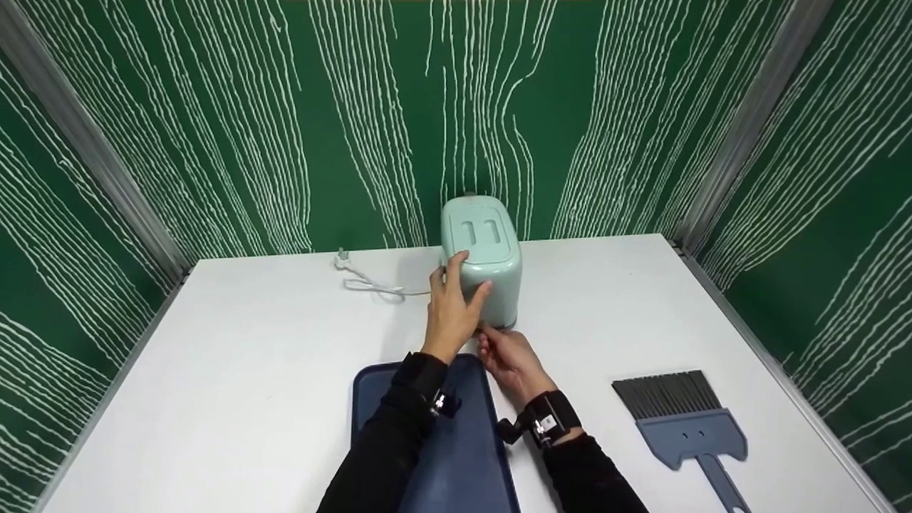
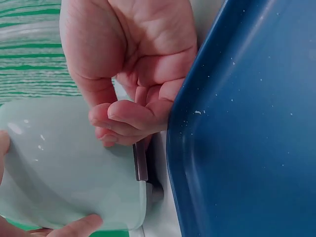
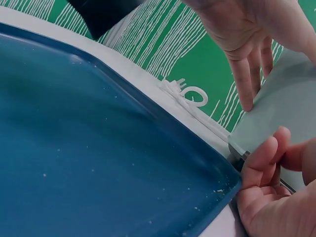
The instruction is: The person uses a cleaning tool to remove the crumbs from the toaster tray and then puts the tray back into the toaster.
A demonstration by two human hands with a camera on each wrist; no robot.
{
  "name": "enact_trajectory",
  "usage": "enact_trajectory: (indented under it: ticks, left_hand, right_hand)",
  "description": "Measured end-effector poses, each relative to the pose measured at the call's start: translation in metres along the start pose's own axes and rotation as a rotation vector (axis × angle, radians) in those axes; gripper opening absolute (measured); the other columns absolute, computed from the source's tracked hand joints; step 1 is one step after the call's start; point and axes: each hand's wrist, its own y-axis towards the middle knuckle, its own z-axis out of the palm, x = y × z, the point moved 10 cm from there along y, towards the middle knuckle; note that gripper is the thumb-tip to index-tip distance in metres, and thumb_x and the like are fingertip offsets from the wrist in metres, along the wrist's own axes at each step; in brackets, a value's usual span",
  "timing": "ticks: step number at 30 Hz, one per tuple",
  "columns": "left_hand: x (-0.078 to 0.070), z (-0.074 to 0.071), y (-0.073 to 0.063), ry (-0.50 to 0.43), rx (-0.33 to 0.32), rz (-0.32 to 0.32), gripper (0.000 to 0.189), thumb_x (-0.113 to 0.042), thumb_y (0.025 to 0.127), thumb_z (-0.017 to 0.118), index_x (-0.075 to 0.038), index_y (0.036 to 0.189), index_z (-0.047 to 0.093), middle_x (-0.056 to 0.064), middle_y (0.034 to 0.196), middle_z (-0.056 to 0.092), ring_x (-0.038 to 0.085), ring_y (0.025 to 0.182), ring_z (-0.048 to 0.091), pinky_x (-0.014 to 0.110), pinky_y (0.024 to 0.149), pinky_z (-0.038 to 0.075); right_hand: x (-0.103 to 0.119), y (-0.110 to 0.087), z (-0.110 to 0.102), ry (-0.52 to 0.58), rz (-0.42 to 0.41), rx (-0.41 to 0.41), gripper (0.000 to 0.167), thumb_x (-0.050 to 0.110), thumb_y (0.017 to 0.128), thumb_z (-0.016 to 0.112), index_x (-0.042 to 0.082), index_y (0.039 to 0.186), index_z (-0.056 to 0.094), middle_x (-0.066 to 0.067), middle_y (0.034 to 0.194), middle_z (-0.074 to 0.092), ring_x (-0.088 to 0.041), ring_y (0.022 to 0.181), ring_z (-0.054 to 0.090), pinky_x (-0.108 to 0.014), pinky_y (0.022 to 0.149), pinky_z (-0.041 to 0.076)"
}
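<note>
A mint-green toaster [image 1: 481,235], its top marked by two slot shapes, stands upright near the back of the white table. My left hand [image 1: 450,313] rests on its near end, with extended fingers on the upper left side and the thumb on the front. Low at the same end, my right hand [image 1: 511,360] has its fingers curled and pinches the dark edge of the crumb tray [image 2: 141,162] at the toaster's base. Those fingertips partly cover the edge. Just beside this hand lies the corner of a blue tray [image 3: 123,148] dotted with pale crumbs.
The toaster's white cord and plug [image 1: 370,285] lie on the table to its left. A grey-blue brush [image 1: 687,427] with dark bristles lies at the right. Green panels [image 1: 556,107] with white lines enclose the back and sides of the table [image 1: 235,370].
</note>
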Motion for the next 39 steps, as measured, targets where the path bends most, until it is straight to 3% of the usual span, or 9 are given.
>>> enact_trajectory:
  ticks: [18,27,33,39]
  left_hand:
    - [0.0012,0.0027,0.0031,0.003,0.011,0.009,0.061,-0.045,0.104,0.069,-0.029,0.157,0.042,0.027,0.15,0.046,0.05,0.127,0.063,0.063,0.1,0.055]
    - [0.0003,-0.0009,0.002,-0.006,0.012,0.001,0.061,-0.043,0.103,0.07,-0.027,0.156,0.043,0.028,0.15,0.046,0.053,0.128,0.062,0.065,0.1,0.055]
    - [-0.0001,-0.0019,0.0015,-0.002,0.013,0.002,0.062,-0.044,0.103,0.07,-0.027,0.156,0.043,0.028,0.15,0.046,0.053,0.127,0.063,0.064,0.1,0.055]
    - [-0.0002,-0.0022,0.0011,0.002,0.017,-0.003,0.061,-0.043,0.103,0.07,-0.028,0.156,0.043,0.028,0.15,0.046,0.052,0.126,0.064,0.063,0.1,0.055]
  right_hand:
    - [0.0028,-0.0064,-0.0003,-0.174,0.007,0.025,0.041,0.021,0.118,0.042,0.003,0.087,0.062,0.002,0.065,0.062,-0.004,0.054,0.058,-0.016,0.053,0.051]
    - [-0.0006,-0.0046,0.0005,-0.191,0.03,-0.016,0.034,0.021,0.118,0.04,-0.009,0.115,0.057,-0.005,0.071,0.071,-0.007,0.057,0.068,-0.018,0.059,0.058]
    - [0.002,-0.0045,-0.001,-0.246,-0.002,-0.033,0.042,0.019,0.117,0.042,-0.018,0.137,0.05,-0.012,0.081,0.077,-0.013,0.07,0.076,-0.022,0.069,0.062]
    - [0.0046,-0.0061,-0.0019,-0.325,-0.011,-0.03,0.046,0.021,0.117,0.043,-0.019,0.139,0.051,-0.019,0.096,0.08,-0.015,0.077,0.078,-0.023,0.076,0.063]
